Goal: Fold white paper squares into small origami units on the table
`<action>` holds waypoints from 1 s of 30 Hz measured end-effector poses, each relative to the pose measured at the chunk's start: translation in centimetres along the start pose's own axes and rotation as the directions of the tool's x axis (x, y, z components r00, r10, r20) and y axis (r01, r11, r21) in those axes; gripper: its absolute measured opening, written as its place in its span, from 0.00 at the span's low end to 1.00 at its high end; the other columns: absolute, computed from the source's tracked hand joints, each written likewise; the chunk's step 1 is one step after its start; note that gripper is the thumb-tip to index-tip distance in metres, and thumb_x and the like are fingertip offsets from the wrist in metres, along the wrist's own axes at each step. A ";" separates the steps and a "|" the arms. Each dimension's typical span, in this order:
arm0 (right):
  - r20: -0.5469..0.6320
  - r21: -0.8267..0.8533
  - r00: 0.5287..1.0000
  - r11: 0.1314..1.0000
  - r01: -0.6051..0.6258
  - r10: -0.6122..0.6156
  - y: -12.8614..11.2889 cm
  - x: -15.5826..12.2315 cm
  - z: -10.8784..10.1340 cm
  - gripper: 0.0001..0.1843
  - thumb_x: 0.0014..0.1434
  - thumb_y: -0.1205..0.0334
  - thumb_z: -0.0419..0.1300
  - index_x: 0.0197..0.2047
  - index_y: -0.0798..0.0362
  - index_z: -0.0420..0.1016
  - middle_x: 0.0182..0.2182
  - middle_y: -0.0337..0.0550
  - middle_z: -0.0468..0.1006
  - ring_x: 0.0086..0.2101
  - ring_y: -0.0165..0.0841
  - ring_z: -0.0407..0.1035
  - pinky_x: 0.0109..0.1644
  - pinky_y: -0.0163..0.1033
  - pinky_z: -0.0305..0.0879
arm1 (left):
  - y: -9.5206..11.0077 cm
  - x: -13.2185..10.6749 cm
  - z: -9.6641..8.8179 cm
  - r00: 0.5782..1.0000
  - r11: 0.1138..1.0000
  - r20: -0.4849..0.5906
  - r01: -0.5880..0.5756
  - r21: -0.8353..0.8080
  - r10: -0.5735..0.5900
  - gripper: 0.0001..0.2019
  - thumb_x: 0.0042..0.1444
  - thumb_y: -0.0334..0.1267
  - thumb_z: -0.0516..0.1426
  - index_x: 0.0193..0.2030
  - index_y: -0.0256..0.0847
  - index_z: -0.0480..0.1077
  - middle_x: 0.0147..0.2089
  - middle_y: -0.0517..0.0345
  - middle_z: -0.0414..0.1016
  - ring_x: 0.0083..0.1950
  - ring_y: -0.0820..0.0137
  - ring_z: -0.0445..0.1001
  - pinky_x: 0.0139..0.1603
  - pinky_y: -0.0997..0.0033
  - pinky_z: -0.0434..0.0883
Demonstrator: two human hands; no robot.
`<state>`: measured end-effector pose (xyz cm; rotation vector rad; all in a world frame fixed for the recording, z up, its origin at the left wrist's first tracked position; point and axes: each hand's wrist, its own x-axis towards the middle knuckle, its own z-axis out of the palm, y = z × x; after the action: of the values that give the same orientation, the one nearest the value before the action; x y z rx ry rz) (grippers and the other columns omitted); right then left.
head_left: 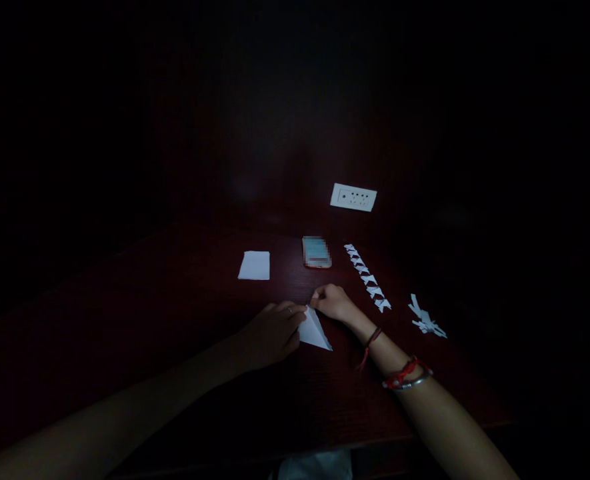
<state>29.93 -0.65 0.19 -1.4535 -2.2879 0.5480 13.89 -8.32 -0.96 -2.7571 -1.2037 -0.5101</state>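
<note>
A folded piece of white paper (313,333) lies on the dark red table, its visible part shaped like a triangle. Over its left side rests my left hand (277,333), a ring on one finger and the fingers pressed on the sheet. At the paper's top corner my right hand (333,302) has its fingertips closed in a pinch on the edge. Part of the paper is hidden beneath the left fingers.
A square white sheet (255,265) lies behind my left hand. Beyond my hands is a phone (317,252), its screen blurred. To the right run a row of small folded papers (364,271) and a pile of paper strips (426,321). A socket panel (353,198) is on the wall.
</note>
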 end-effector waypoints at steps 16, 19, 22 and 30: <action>-0.018 -0.028 0.993 0.993 -0.115 0.115 -0.3 0.5 0.3 0.07 0.42 0.62 0.54 0.22 0.55 0.71 0.21 0.38 0.72 0.24 0.26 0.64 0.24 0.28 0.53 | 0.7 0.9 -0.9 0.999 0.999 0.032 -0.013 0.050 0.012 0.17 0.47 0.31 0.47 0.46 0.35 0.58 0.45 0.50 0.62 0.45 0.61 0.59 0.45 0.60 0.57; -0.027 -0.027 0.991 0.991 -0.131 0.131 -0.3 0.5 0.4 0.07 0.42 0.62 0.54 0.21 0.55 0.71 0.20 0.38 0.72 0.23 0.26 0.64 0.24 0.28 0.52 | 0.7 0.9 -0.7 0.999 0.998 0.034 -0.013 0.059 0.011 0.17 0.47 0.32 0.47 0.46 0.35 0.58 0.45 0.49 0.61 0.46 0.61 0.58 0.46 0.60 0.57; -0.043 -0.022 0.990 0.990 -0.138 0.137 -0.4 0.3 0.4 0.07 0.43 0.62 0.54 0.21 0.55 0.71 0.20 0.38 0.72 0.23 0.26 0.64 0.23 0.28 0.52 | 0.6 0.8 -0.7 0.999 0.998 0.034 -0.012 0.068 0.009 0.17 0.47 0.32 0.47 0.46 0.35 0.57 0.46 0.49 0.61 0.47 0.60 0.57 0.47 0.60 0.56; -0.029 0.046 0.995 0.995 -0.089 0.091 -0.4 -0.1 0.2 0.08 0.44 0.62 0.54 0.25 0.56 0.72 0.22 0.37 0.72 0.22 0.23 0.63 0.24 0.25 0.54 | 0.5 0.4 -0.7 1.000 0.998 0.016 0.006 0.055 -0.007 0.16 0.48 0.31 0.47 0.46 0.36 0.57 0.48 0.49 0.58 0.48 0.62 0.57 0.45 0.62 0.57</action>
<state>29.59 -0.95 0.26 -1.5385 -2.1811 0.5951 14.31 -8.58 -0.13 -2.7181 -1.2116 -0.4493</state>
